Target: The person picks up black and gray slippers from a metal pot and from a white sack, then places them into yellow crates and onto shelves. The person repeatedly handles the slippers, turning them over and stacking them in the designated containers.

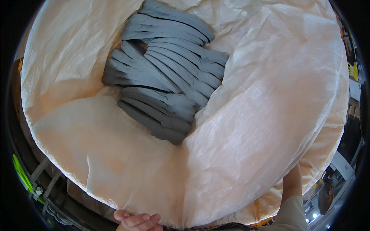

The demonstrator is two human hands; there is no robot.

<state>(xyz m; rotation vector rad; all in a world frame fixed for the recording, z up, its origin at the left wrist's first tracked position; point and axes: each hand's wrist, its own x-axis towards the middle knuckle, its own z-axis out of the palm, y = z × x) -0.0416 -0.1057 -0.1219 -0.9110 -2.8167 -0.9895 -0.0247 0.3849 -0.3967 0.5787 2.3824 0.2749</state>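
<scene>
A large pale peach bag (239, 154) fills most of the view, its wide mouth spread open toward me. Deep inside it lie grey, flat, layered pieces (165, 69) that look like stacked gloves, bundled in rows at different angles. At the bag's near rim, my left hand (138, 221) has its fingers curled closed on the edge of the material. My right forearm (293, 183) reaches up behind the bag's near right side. The bag's folded side hides the right hand and its fingers.
Bright green strips (23, 173) and grey bars (46, 173) show at the lower left. On the right, past the bag's rim, are a dark rounded object (325, 195), a yellow item (352, 71) and pale panels (341, 165).
</scene>
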